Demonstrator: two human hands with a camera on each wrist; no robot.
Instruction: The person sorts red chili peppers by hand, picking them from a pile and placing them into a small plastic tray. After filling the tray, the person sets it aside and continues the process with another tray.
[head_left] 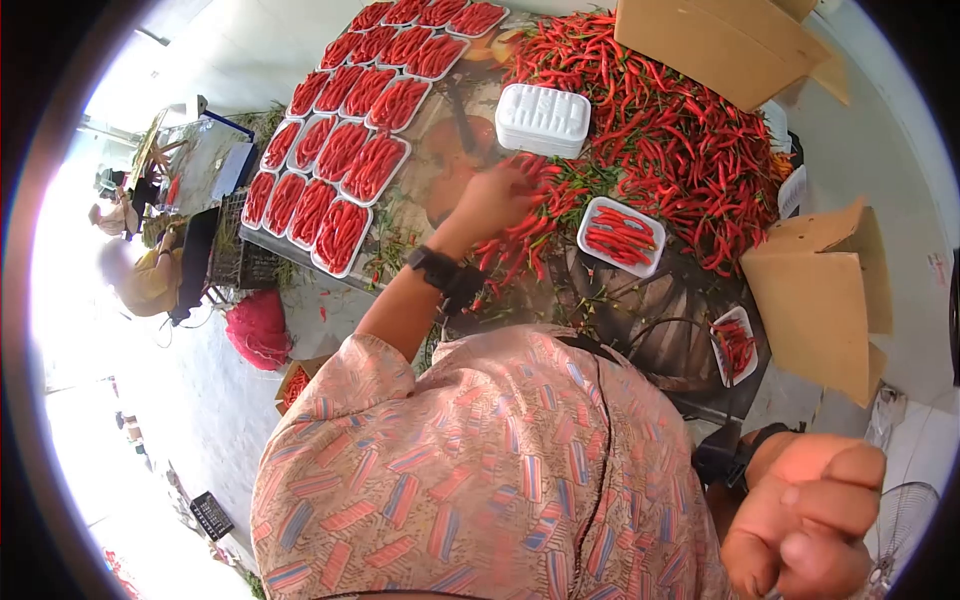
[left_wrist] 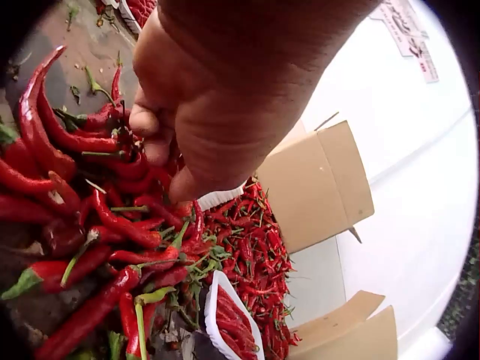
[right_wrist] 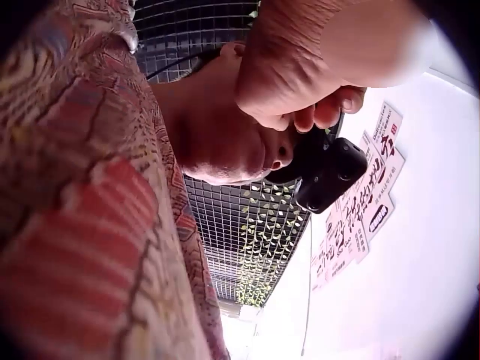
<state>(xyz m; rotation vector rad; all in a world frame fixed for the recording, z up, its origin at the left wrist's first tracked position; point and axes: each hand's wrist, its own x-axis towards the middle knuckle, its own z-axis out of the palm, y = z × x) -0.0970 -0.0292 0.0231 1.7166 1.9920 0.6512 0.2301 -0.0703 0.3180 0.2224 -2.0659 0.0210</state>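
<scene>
Over the loose red chilies [head_left: 515, 250] at the table's middle, the left hand [head_left: 495, 205] reaches down. In the left wrist view this hand [left_wrist: 217, 97] has bent fingers among the chilies [left_wrist: 112, 225]; whether it grips one is hidden. Just right of it lies a white tray [head_left: 652, 262] with several chilies, and behind stands a stack of upturned white trays [head_left: 542, 120]. Away from the table, the right hand [head_left: 805, 515] is raised beside the body, its fingers curled with nothing visible in them. The right wrist view shows this hand [right_wrist: 322, 67] near the person's face.
Several filled chili trays [head_left: 375, 168] stand in rows at the table's left. A large chili heap [head_left: 690, 170] covers the back right. Cardboard boxes [head_left: 810, 295] flank the right edge, near another chili tray [head_left: 722, 355]. A person in yellow [head_left: 150, 280] is at far left.
</scene>
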